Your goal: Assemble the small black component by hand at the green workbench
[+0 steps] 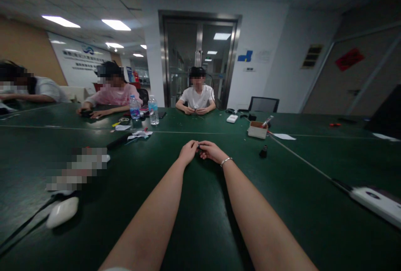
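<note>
black against a green tabletop, a small object is pinched between a person's two hands at the middle of the view, its shape mostly hidden by fingers. the left hand is closed on one side of it; the right hand, a silver bracelet at its wrist, is clamped on the other. whether either hand rests on the surface cannot be told.

to the right, a black piece stands apart from the hands, in front of an open box with a sheet of paper beside it. a white device lies farther back. to the left, two plastic bottles stand upright near scattered papers, and a rounded white case lies close to the camera.

across the tabletop, a co-worker in a white shirt sits before glass doors, both hands near each other. two more people sit at left, their hands on or near the surface.
</note>
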Available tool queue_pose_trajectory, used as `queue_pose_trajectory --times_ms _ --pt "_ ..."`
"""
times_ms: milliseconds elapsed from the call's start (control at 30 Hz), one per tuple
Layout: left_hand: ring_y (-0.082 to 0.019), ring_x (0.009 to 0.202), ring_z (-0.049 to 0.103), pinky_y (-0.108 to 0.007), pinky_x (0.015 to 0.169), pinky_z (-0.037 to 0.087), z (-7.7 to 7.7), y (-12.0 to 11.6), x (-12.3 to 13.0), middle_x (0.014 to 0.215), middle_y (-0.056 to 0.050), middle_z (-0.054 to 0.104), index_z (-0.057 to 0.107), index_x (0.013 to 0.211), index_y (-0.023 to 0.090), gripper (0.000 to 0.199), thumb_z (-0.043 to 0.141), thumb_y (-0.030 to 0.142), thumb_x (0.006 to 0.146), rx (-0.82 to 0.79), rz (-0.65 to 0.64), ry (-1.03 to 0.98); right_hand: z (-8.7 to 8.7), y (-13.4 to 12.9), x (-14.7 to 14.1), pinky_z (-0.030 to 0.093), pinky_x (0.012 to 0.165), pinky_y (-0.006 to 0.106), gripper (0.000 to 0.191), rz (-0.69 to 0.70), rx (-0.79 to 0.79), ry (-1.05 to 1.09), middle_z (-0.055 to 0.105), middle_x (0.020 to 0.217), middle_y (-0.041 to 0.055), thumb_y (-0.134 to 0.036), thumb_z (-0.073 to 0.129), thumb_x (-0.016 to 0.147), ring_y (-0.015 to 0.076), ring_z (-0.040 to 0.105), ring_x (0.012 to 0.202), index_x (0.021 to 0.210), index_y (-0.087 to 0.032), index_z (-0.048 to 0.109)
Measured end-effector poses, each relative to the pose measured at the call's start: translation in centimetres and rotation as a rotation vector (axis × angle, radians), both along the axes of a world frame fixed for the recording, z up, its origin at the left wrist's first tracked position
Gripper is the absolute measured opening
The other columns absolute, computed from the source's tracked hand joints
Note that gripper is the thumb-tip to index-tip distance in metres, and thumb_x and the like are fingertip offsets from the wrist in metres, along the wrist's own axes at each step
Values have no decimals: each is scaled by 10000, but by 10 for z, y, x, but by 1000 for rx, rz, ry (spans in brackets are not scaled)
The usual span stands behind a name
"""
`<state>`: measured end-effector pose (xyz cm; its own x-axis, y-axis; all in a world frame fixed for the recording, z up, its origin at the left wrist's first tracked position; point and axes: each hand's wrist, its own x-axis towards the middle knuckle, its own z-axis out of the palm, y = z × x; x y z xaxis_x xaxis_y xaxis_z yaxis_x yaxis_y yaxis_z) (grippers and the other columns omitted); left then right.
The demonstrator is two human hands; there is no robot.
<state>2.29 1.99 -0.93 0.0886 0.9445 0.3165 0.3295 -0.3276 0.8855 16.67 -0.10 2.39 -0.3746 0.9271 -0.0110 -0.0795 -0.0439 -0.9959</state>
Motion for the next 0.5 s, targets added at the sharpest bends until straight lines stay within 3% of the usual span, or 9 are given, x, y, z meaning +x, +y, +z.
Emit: queue_pose_trajectory --times_ms 500 --pt "-145 747 601 -259 661 459 2 0 -4 870 -57 641 589 1005 188 240 503 318 822 16 31 -68 -4 5 3 461 396 178 77 14 2 26 595 494 4 -157 531 862 120 592 425 924 -140 489"
